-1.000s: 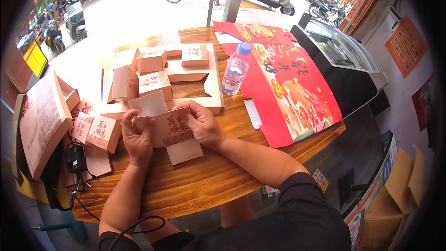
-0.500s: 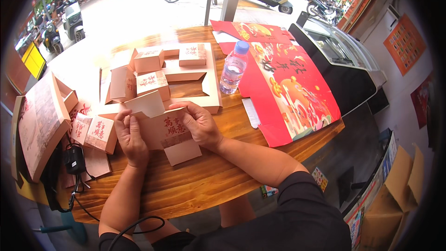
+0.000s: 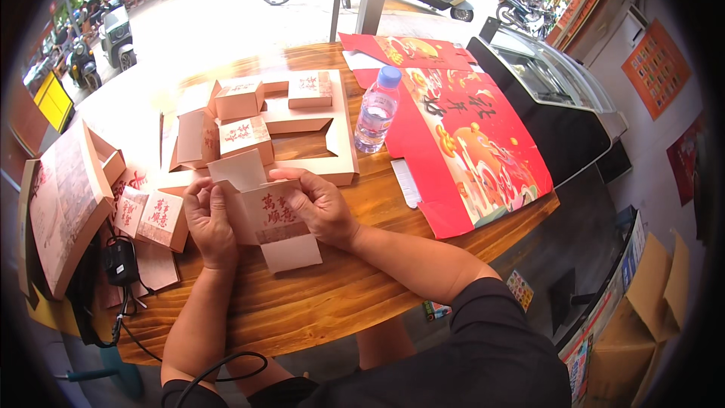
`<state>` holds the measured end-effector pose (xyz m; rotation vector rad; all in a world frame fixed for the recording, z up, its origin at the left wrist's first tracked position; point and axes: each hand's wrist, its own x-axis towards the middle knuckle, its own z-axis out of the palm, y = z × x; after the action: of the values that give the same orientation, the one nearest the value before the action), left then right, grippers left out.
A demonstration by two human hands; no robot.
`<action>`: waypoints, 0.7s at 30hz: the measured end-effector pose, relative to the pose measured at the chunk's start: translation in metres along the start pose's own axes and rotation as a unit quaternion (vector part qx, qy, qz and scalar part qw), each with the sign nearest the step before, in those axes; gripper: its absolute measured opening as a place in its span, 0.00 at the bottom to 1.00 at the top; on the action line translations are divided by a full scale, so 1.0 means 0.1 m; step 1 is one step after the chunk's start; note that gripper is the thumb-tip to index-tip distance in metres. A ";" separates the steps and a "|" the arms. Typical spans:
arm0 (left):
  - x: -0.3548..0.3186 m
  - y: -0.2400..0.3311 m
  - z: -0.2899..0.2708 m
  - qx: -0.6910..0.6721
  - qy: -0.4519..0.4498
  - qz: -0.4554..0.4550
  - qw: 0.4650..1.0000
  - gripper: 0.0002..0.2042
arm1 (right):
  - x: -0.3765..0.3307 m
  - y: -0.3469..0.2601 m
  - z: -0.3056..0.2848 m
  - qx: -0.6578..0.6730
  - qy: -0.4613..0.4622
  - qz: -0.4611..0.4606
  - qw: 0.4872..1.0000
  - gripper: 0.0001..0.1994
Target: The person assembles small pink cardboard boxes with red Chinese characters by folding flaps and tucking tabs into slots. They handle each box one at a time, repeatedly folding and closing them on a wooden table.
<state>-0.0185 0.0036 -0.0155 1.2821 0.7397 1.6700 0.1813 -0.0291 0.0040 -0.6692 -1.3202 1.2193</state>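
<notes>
Between my two hands, over the near part of the wooden table, is a small pink-beige cardboard box [image 3: 266, 221] with red lettering, partly unfolded. One flap sticks up at its far end and another hangs toward me. My left hand [image 3: 212, 221] is closed on its left edge, thumb up. My right hand [image 3: 321, 208] pinches the upper right side, thumb on the printed face. Just beyond lies a shallow pink box tray [image 3: 343, 170] with several small finished boxes, among them a printed cube [image 3: 245, 136].
A water bottle [image 3: 377, 112] stands right of the tray, beside a flat red printed carton [image 3: 483, 159]. On the left are two small boxes [image 3: 160, 215], a large pink box lid [image 3: 72, 196] and a black adapter [image 3: 119, 261] with cables. A glass display case [image 3: 555, 75] stands at right.
The box in my hands has turned and tipped slightly, so its printed face shows more squarely. My right thumb has slid onto that face. The surroundings stay put.
</notes>
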 end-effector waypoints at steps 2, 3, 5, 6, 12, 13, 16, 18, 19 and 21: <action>-0.01 0.07 0.11 0.011 0.001 -0.003 1.000 0.15 | 0.01 0.04 0.01 -0.002 0.023 -0.015 1.000 0.14; -0.02 0.08 0.13 0.014 -0.022 -0.011 1.000 0.19 | 0.01 0.06 0.00 -0.003 0.034 -0.023 0.999 0.14; -0.03 0.11 0.14 0.021 -0.067 -0.026 0.997 0.27 | 0.01 0.08 -0.01 0.009 0.026 -0.020 0.999 0.16; -0.03 0.14 0.17 0.017 -0.088 -0.016 0.996 0.29 | 0.00 0.08 -0.01 0.016 0.021 -0.019 0.999 0.17; -0.05 0.19 0.23 0.013 -0.117 -0.038 0.992 0.32 | 0.01 -0.05 -0.02 -0.129 0.004 -0.092 0.987 0.17; -0.05 0.21 0.24 0.006 -0.117 -0.037 0.992 0.31 | 0.00 -0.05 -0.02 -0.125 0.004 -0.090 0.988 0.17; -0.06 0.22 0.25 -0.017 -0.129 -0.039 0.991 0.26 | -0.01 -0.04 -0.04 -0.124 0.008 -0.081 0.989 0.17; -0.08 0.20 0.16 -0.024 -0.145 -0.043 0.988 0.22 | 0.01 -0.04 -0.03 -0.130 0.006 -0.076 0.989 0.16; -0.08 0.17 0.15 -0.019 -0.153 -0.046 0.987 0.19 | 0.01 -0.04 -0.04 -0.149 0.009 -0.077 0.986 0.16; -0.08 0.19 0.16 -0.008 -0.151 -0.062 0.987 0.12 | 0.00 -0.01 -0.07 -0.178 0.010 -0.078 0.981 0.16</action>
<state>-0.0080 -0.0131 0.0016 1.4095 0.6085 1.3411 0.1877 -0.0272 0.0034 -0.8110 -1.5602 0.8544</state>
